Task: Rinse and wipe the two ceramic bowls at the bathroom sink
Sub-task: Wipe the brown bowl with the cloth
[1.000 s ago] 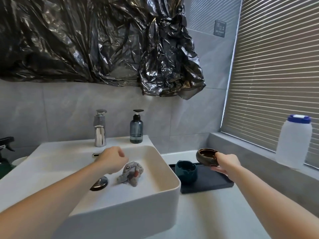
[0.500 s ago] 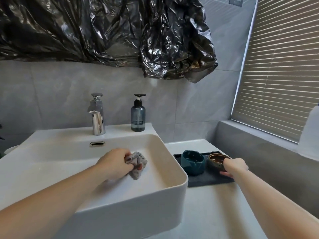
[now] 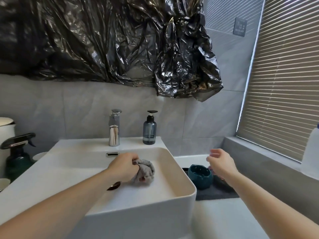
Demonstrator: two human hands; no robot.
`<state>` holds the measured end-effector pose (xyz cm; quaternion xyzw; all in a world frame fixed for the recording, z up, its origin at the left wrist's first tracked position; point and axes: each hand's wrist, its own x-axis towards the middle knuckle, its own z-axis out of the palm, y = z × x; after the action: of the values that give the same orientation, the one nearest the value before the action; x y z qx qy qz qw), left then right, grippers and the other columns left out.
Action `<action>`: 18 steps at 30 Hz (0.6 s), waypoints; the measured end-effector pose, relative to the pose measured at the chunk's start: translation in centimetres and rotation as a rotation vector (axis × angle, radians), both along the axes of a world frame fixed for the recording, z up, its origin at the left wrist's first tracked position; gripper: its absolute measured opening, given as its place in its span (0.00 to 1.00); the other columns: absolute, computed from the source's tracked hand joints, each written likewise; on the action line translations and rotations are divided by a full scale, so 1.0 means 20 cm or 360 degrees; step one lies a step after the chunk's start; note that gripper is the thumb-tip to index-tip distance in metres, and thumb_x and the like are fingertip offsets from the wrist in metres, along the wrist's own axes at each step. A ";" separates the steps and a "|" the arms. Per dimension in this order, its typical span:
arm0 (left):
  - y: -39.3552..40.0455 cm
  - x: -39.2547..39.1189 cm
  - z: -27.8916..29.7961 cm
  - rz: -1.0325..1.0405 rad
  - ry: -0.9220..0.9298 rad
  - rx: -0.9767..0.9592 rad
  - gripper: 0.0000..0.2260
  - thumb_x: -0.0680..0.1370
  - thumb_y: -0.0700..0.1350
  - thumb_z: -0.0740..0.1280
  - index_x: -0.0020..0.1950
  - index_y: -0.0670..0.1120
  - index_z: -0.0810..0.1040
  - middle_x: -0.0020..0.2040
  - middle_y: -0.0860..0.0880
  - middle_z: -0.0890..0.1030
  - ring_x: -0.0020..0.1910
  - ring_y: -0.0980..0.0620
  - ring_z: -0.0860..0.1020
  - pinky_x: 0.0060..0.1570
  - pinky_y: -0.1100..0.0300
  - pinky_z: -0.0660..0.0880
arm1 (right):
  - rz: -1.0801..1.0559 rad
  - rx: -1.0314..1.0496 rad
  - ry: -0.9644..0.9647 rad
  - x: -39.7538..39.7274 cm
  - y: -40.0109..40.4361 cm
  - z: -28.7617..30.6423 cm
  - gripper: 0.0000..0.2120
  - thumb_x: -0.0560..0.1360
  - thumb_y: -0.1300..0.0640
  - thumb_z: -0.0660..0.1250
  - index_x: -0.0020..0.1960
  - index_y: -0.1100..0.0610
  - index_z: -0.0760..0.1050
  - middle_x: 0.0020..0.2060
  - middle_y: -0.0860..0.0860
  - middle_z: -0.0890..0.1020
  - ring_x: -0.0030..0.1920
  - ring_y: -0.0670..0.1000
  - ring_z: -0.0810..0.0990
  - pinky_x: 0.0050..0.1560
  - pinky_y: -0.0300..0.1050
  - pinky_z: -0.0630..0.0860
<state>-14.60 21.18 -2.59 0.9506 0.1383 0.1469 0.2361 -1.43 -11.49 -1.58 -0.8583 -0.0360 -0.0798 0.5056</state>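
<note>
In the white sink basin [image 3: 183, 192], my left hand [image 3: 123, 167] grips a crumpled grey cloth [image 3: 145, 171] above the drain [image 3: 114, 185]. A teal ceramic bowl [image 3: 199, 175] stands on a dark mat [image 3: 215, 193] to the right of the sink. The brown bowl [image 3: 221, 182] sits on the mat beside it, mostly hidden behind my right forearm. My right hand [image 3: 221, 163] hovers just above the two bowls with its fingers spread and nothing in it.
A chrome tap [image 3: 114, 133] and a blue soap dispenser [image 3: 149, 129] stand on the sink's back ledge. A dark spray bottle [image 3: 16, 156] is at the left. A white plastic jar [image 3: 311, 149] stands on the window ledge. Black plastic sheeting [image 3: 103, 40] covers the wall above.
My right hand set the brown bowl down on the mat beside the teal bowl, let go and lifted. My left hand took hold of the grey cloth in the basin.
</note>
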 end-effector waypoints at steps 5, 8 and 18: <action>0.03 -0.13 0.22 -0.0144 0.0011 -0.0199 0.10 0.73 0.37 0.64 0.44 0.48 0.83 0.41 0.43 0.87 0.41 0.42 0.86 0.37 0.53 0.81 | 0.0891 -0.0232 0.0022 -0.34 0.44 0.17 0.28 0.73 0.44 0.77 0.70 0.44 0.72 0.60 0.45 0.81 0.57 0.46 0.83 0.52 0.42 0.81; 0.06 -0.24 0.32 -0.0180 -0.0038 -0.0187 0.09 0.76 0.37 0.66 0.51 0.46 0.83 0.44 0.43 0.87 0.37 0.44 0.84 0.29 0.63 0.77 | 0.1108 -0.0362 0.0039 -0.50 0.70 0.17 0.31 0.66 0.38 0.80 0.66 0.46 0.77 0.58 0.45 0.84 0.54 0.42 0.83 0.54 0.40 0.82; 0.60 -0.56 0.32 0.0068 -0.0093 -0.0174 0.07 0.76 0.45 0.73 0.49 0.53 0.75 0.47 0.50 0.83 0.38 0.53 0.78 0.35 0.62 0.74 | 0.1066 -0.0109 0.0294 -0.64 1.28 0.19 0.11 0.70 0.57 0.79 0.50 0.55 0.81 0.43 0.52 0.86 0.42 0.48 0.84 0.40 0.40 0.82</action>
<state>-25.88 33.25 3.75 0.9284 0.1592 0.1719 0.2884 -14.23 14.05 2.18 -0.8189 -0.2722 0.1699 0.4759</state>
